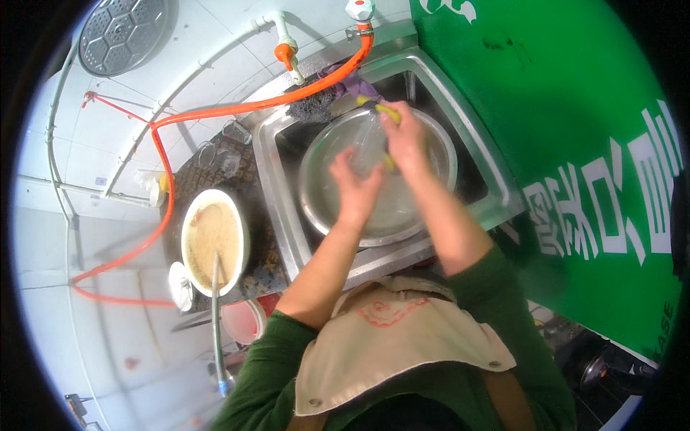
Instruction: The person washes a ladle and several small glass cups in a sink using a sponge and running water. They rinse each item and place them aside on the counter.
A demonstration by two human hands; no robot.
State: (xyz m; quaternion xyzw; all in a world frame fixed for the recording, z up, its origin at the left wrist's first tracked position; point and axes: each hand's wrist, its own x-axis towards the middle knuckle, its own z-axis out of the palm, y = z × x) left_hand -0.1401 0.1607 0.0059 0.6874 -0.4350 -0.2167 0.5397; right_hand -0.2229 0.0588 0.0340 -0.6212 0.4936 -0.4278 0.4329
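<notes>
A large round metal basin (pixel 309 207) holding cloudy water sits in the stainless steel sink (pixel 281 226). Above the water, my right hand (pixel 403 134) grips a yellow and dark scrubbing sponge (pixel 389 113). Between my hands is a clear, glassy item (pixel 366 137), blurred, whose exact kind I cannot tell. My left hand (pixel 356 186) is at its lower left with fingers spread; whether they touch it is unclear. A purple cloth (pixel 350 85) and a dark grey scouring mesh (pixel 312 106) lie at the sink's back edge.
An orange hose (pixel 259 106) runs from the tap (pixel 360 9) over the sink's back left. Left of the sink stand several clear glasses (pixel 227 160) and a white oval tub (pixel 243 237) of beige contents with a long-handled ladle (pixel 216 318). A green panel (pixel 539 108) borders the right.
</notes>
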